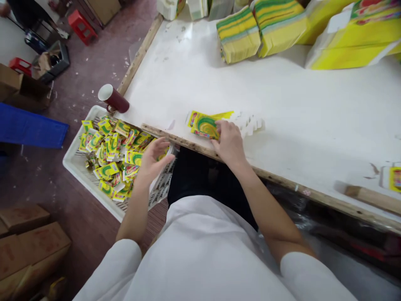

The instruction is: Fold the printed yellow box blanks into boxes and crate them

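At the table's [282, 96] near edge, your right hand [230, 144] presses loosely curled fingers on a flat yellow packet [205, 124], its long axis running left-right, just left of your fingertips. Your left hand [153, 161] hovers open, holding nothing, over the tray [75, 161] of packets.

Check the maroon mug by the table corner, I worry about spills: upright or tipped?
Tipped. The maroon mug lies on its side at the table edge, white mouth facing left, above the white tray.
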Available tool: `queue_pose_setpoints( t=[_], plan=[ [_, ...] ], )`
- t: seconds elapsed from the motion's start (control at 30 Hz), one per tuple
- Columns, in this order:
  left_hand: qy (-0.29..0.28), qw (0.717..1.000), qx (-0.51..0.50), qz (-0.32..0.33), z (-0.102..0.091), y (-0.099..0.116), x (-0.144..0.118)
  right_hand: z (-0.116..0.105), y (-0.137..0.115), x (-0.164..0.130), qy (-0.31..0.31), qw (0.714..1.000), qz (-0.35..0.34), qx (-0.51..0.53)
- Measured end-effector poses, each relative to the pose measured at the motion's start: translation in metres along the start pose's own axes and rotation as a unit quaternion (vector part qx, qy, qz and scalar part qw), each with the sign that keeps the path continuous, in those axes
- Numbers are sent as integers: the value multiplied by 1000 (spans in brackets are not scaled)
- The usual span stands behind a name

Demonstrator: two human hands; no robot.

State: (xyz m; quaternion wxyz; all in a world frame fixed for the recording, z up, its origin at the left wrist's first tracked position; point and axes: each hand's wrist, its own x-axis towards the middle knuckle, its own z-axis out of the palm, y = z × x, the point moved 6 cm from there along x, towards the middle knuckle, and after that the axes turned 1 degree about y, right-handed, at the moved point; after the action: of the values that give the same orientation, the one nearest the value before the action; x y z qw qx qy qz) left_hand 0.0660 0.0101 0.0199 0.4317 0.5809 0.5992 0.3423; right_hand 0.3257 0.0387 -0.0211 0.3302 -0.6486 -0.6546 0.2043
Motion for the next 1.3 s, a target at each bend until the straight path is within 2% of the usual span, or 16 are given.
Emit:
queue_pose_setpoints(
  t=[0.07,0.17,0.23,0.27,0.37,0.5,0.67,0.73,0.83,0.9,0.97,1.07,1.13,1.17,1.23,1.3],
  plan=[
    [-53,987,-151,-4,51,2,2,-7,-10,-13,-9,992,-13,125],
    [-25,948,-317,2,96,20,7,-9,-35,-34,-99,933,-42,344],
    [31,914,-403,16,103,36,11,-6,-52,-46,-144,883,-49,445],
    [58,898,-436,27,102,44,12,-4,-58,-49,-148,869,-48,469],
    [110,876,-467,47,92,53,16,2,-65,-54,-121,880,-40,458],
    [115,914,-385,56,85,37,13,-2,-61,-50,-78,910,-48,404],
    [132,953,-265,63,61,7,6,-37,-54,-41,35,944,-144,294],
    [77,968,-217,103,46,13,8,-48,-52,-42,82,956,-173,222],
    [-44,973,-94,205,32,43,8,-56,-55,-48,147,959,-227,80],
    [-104,965,54,234,35,57,5,-56,-63,-54,150,948,-281,28],
    [-154,950,182,202,49,58,3,-53,-67,-58,136,943,-304,31],
    [-145,949,225,168,68,52,-3,-51,-57,-56,161,955,-211,131],
    [-110,950,219,192,77,52,-8,-40,-44,-53,119,947,-111,276],
    [-106,946,217,215,81,53,-12,-28,-39,-52,62,929,-58,360],
    [-119,933,212,265,89,57,-19,-2,-35,-54,-75,864,46,496],
    [-131,921,208,302,91,60,-25,14,-37,-59,-165,808,111,554]
  ],
)
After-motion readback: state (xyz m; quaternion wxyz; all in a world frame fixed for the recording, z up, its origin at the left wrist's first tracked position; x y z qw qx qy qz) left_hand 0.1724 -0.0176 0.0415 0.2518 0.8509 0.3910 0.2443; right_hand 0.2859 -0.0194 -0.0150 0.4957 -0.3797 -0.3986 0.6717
